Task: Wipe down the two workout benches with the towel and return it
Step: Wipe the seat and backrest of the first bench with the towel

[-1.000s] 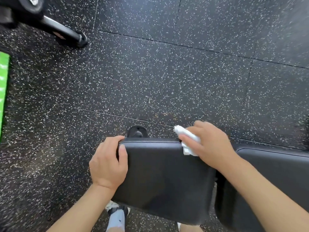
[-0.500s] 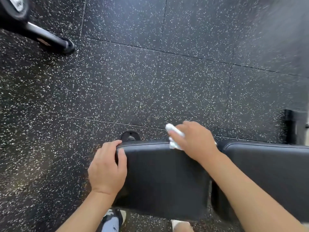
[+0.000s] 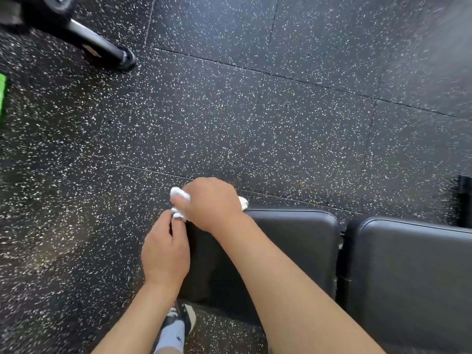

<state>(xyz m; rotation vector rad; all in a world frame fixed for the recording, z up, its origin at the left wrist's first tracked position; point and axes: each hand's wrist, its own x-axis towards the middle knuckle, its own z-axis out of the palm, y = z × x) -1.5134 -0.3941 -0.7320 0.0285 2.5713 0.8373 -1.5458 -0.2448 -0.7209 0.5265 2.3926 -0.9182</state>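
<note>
Now right hand (image 3: 213, 204) grips towel (image 3: 178, 194)

Black rubber floor (image 3: 255, 118) fills most of the view — tiles flecked with white, thin seams running between them. At the top left a metal bar (image 3: 97, 44) with a black end cap lies slanting on the floor, reaching out from dark equipment at the corner. A bright green strip (image 3: 3, 98) shows at the left edge. Low in the middle, a black-and-white shoe (image 3: 182, 316) with a pale sock (image 3: 171, 337) above it stands on the floor. A dark upright post (image 3: 464, 198) shows at the right edge.
</note>
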